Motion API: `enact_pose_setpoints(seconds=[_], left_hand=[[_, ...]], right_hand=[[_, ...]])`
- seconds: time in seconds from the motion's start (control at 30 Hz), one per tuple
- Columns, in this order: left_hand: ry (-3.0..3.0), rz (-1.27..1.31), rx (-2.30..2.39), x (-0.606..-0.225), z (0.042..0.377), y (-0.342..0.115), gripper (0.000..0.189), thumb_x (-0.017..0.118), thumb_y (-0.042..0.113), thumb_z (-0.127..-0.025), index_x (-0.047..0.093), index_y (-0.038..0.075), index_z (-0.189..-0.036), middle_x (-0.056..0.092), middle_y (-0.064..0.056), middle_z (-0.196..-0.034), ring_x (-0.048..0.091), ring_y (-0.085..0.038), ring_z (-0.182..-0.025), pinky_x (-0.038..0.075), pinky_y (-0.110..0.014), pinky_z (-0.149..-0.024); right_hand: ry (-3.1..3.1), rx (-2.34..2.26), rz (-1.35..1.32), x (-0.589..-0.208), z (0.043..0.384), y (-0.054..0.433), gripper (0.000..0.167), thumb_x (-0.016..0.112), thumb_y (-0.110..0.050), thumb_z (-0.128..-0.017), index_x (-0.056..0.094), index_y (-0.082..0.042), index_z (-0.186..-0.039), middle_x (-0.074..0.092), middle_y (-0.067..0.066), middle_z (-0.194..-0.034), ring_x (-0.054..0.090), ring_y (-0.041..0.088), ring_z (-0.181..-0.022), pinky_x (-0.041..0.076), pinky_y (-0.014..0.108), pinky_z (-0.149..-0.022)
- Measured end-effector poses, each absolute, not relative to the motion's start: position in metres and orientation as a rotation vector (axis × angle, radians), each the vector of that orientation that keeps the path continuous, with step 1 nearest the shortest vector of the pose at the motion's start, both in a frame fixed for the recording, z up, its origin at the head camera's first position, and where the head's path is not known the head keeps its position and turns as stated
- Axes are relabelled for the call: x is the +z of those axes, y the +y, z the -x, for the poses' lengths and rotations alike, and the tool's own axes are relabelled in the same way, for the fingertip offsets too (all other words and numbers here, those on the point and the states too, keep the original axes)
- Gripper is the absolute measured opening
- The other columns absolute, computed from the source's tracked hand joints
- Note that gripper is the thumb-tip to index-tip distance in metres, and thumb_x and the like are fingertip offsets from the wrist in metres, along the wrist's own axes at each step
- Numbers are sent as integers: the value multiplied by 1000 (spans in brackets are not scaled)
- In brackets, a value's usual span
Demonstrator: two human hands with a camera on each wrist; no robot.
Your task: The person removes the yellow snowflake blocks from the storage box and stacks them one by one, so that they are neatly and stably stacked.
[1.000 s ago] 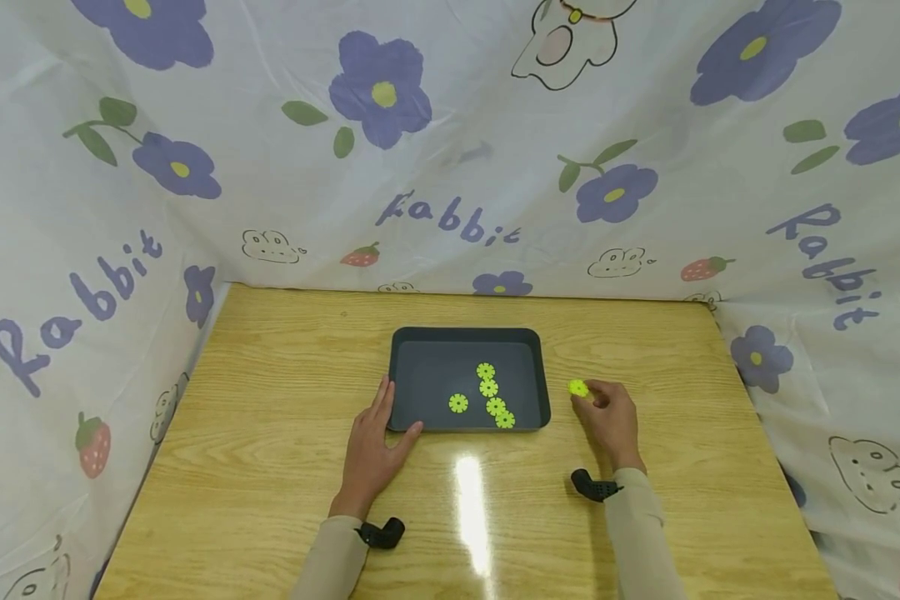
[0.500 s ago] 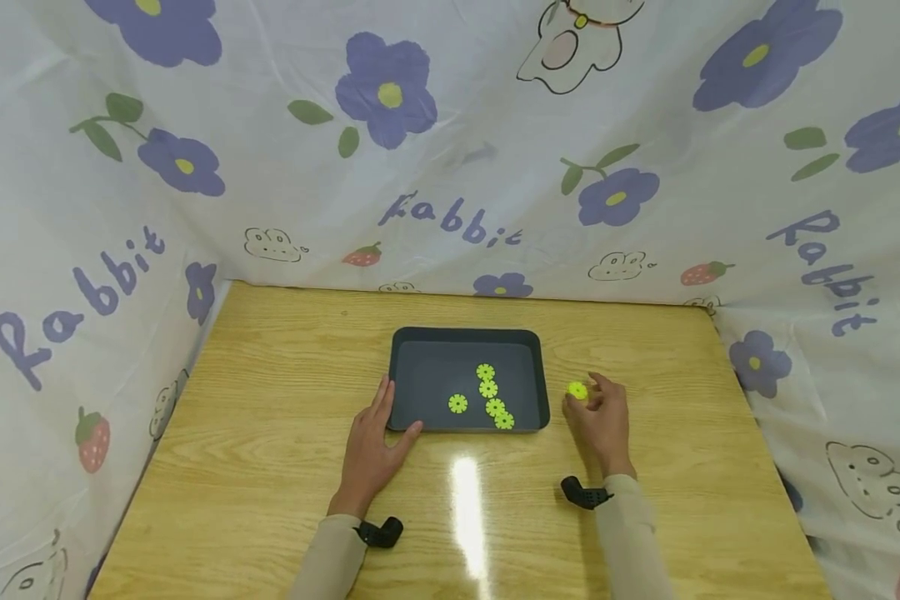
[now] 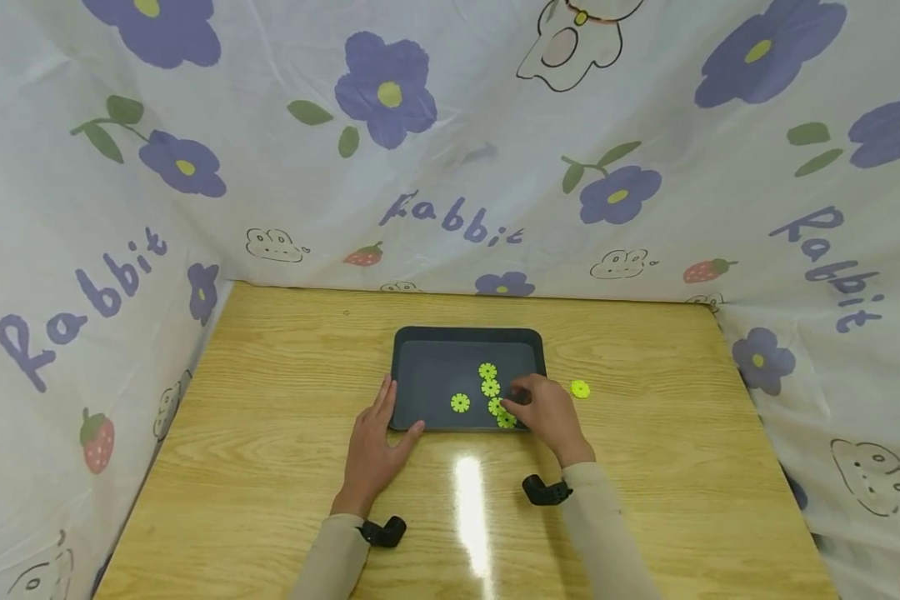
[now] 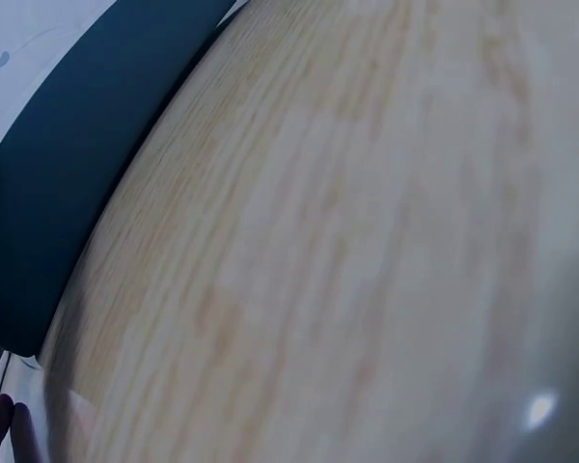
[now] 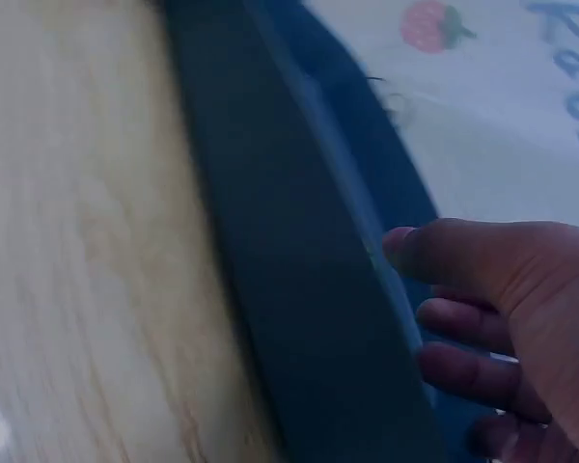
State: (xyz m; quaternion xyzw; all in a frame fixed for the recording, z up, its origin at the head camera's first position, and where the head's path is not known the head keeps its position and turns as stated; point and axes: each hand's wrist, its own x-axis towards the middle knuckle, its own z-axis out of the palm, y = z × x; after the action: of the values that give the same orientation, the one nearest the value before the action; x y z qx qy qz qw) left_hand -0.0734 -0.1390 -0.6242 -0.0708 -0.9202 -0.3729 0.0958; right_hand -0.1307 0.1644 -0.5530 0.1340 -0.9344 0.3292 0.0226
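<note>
A dark grey rectangular tray (image 3: 427,367) lies on the wooden table. Several yellow-green notched plastic discs are in it: one disc (image 3: 460,403) lies apart, the others form a line toward the front right corner. My left hand (image 3: 371,454) rests at the tray's front left corner, straight fingers along the left side, thumb at the front edge. My right hand (image 3: 555,417) reaches over the right rim, thumb and fingertips apart above the discs nearest that corner. In the right wrist view, the thumb (image 5: 444,253) hides the index fingertip. Another yellow-green disc (image 3: 581,389) lies on the table right of the tray.
The wooden table (image 3: 292,358) extends around the tray. White cloth (image 3: 450,167) with flowers and lettering hangs behind and at both sides. A bright reflection crosses the tabletop in front of the tray. Small black cameras sit on both wrists.
My right hand has let go of the yellow-green disc right of the tray and moved left over the tray. The disc stays on the table. My left hand has kept its place.
</note>
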Motion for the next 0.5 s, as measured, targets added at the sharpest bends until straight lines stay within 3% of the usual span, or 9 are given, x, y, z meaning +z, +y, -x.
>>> enact_pose_setpoints(seconds=[0.23,0.5], left_hand=[[-2720,211,-1105,-624,73,-139,86,66,50,-100,25,14,-166,19,2,-173,38,-31,-149,32,-55,-119],[-2706,217,-1104,-624,73,-140,86,67,49,-99,24,15,-166,20,0,-172,39,-30,-149,32,-54,-119]], right_hand=[[-3089,833,-460,-558,134,151,38,91,-26,-81,80,-2,-109,75,14,-112,72,32,-102,61,45,-82],[-3132,733,-483,-561,138,145,39,92,-29,-80,80,-4,-106,74,13,-109,71,30,-98,61,45,-76]])
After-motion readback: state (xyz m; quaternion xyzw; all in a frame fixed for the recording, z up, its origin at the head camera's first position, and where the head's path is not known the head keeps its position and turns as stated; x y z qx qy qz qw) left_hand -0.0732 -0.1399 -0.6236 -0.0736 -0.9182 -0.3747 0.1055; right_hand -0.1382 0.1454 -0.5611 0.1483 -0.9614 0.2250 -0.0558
